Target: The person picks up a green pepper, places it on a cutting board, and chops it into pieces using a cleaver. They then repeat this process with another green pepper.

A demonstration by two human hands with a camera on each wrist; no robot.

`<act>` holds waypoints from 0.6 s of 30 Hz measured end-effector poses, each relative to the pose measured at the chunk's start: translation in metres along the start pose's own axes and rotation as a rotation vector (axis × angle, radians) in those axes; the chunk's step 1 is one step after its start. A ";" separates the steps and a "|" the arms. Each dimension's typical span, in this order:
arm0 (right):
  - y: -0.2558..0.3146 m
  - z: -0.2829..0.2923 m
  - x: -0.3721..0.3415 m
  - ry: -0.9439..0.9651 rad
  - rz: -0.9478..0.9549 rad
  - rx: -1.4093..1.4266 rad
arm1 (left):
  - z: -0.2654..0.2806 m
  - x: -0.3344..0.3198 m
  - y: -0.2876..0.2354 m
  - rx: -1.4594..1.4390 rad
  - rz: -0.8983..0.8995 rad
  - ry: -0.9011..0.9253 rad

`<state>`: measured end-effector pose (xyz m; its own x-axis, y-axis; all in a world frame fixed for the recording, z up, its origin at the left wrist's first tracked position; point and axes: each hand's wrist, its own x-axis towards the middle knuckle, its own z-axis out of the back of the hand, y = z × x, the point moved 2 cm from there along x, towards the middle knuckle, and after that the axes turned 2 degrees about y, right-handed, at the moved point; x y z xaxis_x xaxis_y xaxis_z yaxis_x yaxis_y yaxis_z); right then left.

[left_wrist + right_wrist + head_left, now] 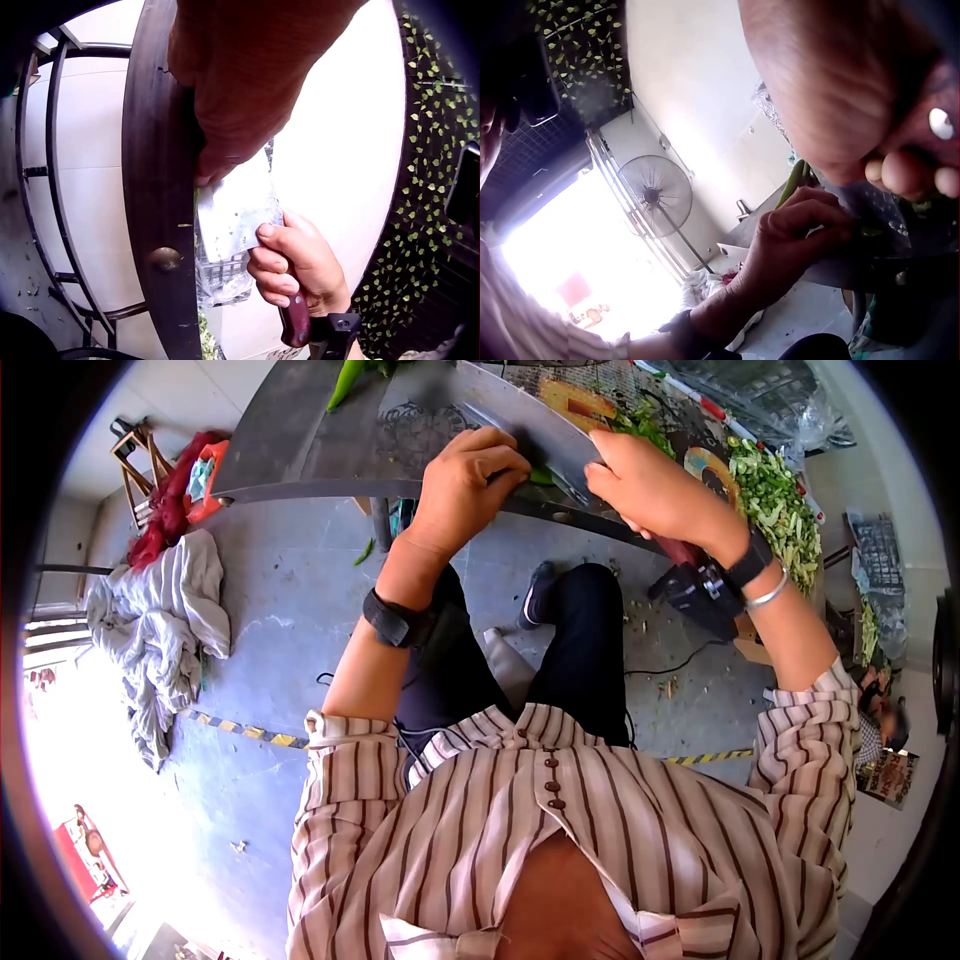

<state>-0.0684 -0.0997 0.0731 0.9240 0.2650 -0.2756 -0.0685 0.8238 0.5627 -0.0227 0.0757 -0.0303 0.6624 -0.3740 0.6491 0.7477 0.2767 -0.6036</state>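
Observation:
My right hand grips a broad cleaver by its dark red handle, thumb and forefinger up against the blade. The blade slants across the near edge of the dark table. Close beside it, my left hand has its fingers bent down over a green pepper, most of which the hand and blade hide. In the left wrist view the blade is bright, with small bits stuck to it. Another long green pepper lies farther left on the tabletop.
Chopped green pieces are heaped at the table's right, with more shreds behind the blade. Clear plastic lies at the far right. A grey cloth hangs at left, and a pepper lies on the floor.

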 end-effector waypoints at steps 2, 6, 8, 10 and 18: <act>0.003 0.000 0.007 0.037 -0.046 0.060 | -0.001 0.002 -0.002 0.002 -0.024 0.002; -0.002 -0.016 0.041 -0.183 0.344 -0.272 | 0.000 0.001 -0.001 0.016 0.024 0.044; -0.005 -0.016 0.047 -0.170 0.263 -0.188 | 0.001 0.003 -0.001 -0.002 0.044 0.047; -0.012 -0.011 0.047 -0.146 0.182 -0.127 | 0.003 0.003 -0.001 0.023 0.028 0.031; 0.004 0.002 -0.003 -0.210 0.098 -0.033 | 0.005 0.001 0.002 -0.027 0.080 0.033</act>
<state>-0.0711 -0.0980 0.0780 0.9701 0.2374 -0.0509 -0.1707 0.8161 0.5521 -0.0202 0.0801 -0.0291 0.7177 -0.3811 0.5828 0.6907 0.2831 -0.6654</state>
